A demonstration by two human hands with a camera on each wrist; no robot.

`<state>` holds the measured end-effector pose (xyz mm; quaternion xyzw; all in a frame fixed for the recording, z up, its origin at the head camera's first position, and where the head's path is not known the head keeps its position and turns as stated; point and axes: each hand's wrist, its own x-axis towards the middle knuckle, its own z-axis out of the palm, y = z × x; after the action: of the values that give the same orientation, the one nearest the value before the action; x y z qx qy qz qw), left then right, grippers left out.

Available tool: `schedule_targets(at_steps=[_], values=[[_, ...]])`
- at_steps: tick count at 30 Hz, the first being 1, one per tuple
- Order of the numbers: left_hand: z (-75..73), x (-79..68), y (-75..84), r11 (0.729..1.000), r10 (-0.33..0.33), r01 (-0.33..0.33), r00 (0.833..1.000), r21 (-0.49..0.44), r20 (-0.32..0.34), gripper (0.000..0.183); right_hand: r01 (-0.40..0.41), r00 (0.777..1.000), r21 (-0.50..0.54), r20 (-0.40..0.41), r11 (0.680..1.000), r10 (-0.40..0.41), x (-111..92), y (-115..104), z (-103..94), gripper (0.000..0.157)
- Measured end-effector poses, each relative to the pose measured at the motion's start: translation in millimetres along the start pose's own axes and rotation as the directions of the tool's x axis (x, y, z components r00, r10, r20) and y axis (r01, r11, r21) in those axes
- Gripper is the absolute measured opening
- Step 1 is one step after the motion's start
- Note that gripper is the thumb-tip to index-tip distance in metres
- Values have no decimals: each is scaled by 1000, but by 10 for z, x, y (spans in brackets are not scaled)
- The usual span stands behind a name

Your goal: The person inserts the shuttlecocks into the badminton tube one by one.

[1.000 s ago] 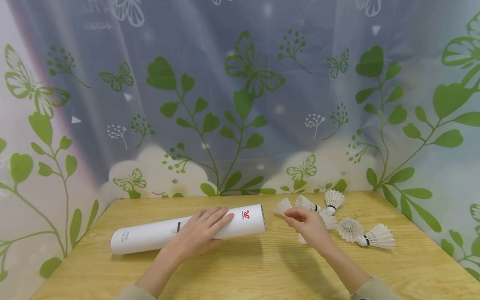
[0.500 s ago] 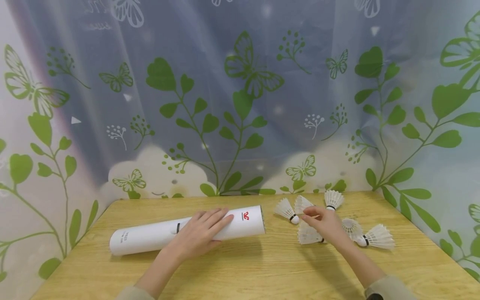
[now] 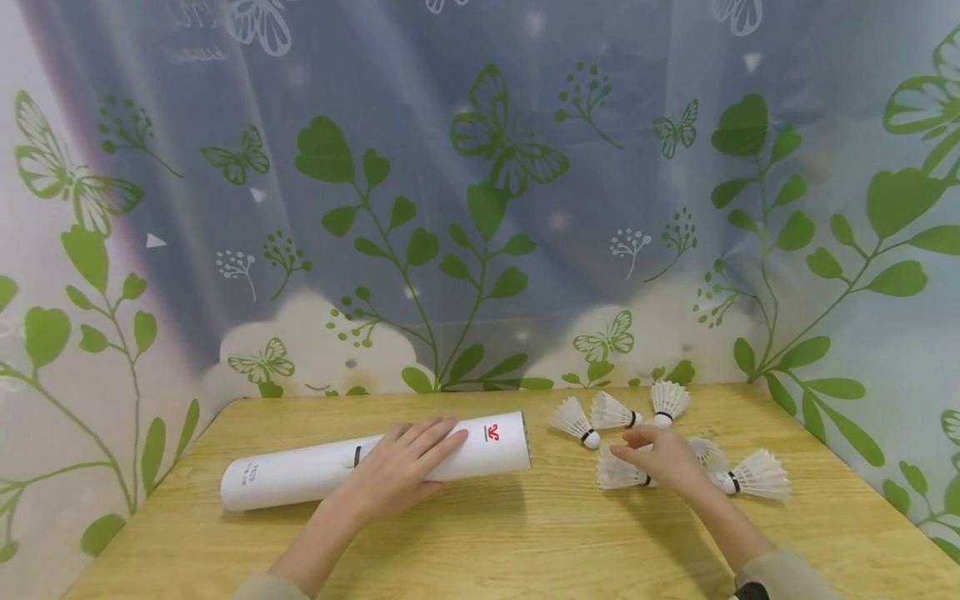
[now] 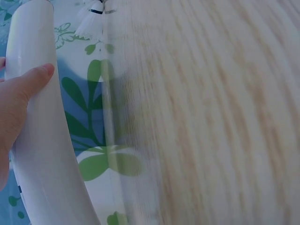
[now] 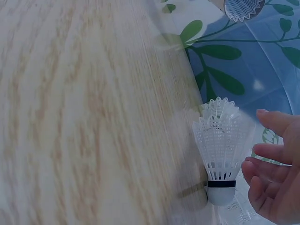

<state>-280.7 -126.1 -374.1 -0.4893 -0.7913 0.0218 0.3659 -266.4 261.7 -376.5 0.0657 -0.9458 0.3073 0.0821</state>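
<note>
Now the right hand (image 3: 669, 463) has moved farther from the long, round, white tube (image 3: 311, 476). Its grip is loose, fingers apart, by a white plastic cone-shaped shuttlecock (image 3: 618, 469) with a black band, right of the tube on the yellow wooden counter (image 3: 551, 542). The left hand's (image 3: 397, 468) grip stays clamped on the tube.

The long white cylindrical tube (image 3: 311, 469) looks like smooth, paper-covered card with a faint gloss; the white flared shuttlecock (image 5: 219, 147) shows openwork plastic mesh; the yellowish wood-grained tabletop (image 3: 540, 542) appears smooth, the blue-and-white leaf-printed hanging (image 3: 420, 100) like softly creased cloth
</note>
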Motion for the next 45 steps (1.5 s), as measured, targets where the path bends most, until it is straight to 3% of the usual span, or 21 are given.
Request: schedule_targets(at_steps=[11,18,23,32,38,45], values=[[-30,8,18,1000,-13,13,1000,-9,28,85,-26,998,-30,63,999,28,2,31,54,63],[-29,15,8,1000,-15,16,999,-17,32,85,-14,997,-75,73,997,20,21,32,49,54],[-22,9,1,1000,-7,7,1000,-6,21,85,19,997,-37,77,999,-16,6,13,46,46],[-19,12,12,1000,-6,7,1000,-4,19,85,63,977,170,189,983,-96,-33,-79,75,37],[-23,12,15,1000,-9,10,1000,-17,22,85,113,973,185,178,976,-146,-44,-137,69,28],[-19,10,16,1000,-3,3,1000,-13,10,84,110,982,200,128,974,-137,-64,-149,49,26]])
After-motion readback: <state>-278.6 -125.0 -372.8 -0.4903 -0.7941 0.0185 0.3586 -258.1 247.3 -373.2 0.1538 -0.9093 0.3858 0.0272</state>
